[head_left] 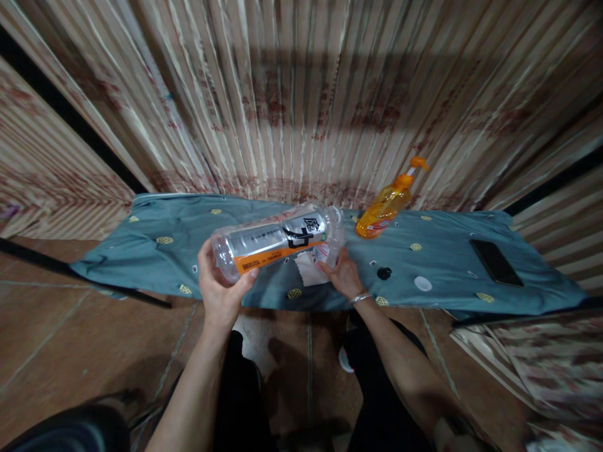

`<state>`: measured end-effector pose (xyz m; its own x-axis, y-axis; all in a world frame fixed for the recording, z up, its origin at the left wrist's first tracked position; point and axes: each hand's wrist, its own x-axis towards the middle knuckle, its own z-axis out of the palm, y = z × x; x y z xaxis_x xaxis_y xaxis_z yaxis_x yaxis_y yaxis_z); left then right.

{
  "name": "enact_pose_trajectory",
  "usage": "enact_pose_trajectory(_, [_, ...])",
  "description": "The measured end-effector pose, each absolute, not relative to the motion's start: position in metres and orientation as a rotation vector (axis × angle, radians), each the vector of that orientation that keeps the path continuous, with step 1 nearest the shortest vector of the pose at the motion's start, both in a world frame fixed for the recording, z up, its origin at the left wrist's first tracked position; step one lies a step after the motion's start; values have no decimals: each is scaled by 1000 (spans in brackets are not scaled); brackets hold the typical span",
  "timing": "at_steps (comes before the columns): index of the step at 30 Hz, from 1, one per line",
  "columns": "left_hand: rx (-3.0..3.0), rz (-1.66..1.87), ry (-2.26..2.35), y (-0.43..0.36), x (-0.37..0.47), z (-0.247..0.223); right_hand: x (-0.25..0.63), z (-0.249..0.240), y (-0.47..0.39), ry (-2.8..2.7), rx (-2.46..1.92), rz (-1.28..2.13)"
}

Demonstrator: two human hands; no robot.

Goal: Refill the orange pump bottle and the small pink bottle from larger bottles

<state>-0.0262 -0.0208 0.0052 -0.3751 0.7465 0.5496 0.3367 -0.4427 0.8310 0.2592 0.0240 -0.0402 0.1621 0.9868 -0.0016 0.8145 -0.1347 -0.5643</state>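
My left hand is wrapped round the base of a large clear plastic bottle with a silver and orange label. The bottle lies nearly level in the air, its uncapped neck pointing right. Under that neck, my right hand grips a small clear plastic bottle with a pinkish label; the large bottle partly hides it. Whether the two necks touch, I cannot tell. A white cloth lies beside the right hand. To the right of that hand are a small black cap and a white round lid.
An orange pump bottle stands at the back of the narrow table with a teal cloth. A black phone lies at the right. Pleated curtains hang behind, and dark poles flank the table.
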Motion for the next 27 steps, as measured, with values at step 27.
enact_pose_trajectory(27, [1542, 1880, 1438, -23, -26, 9, 265, -60, 30, -1665, -1927, 478])
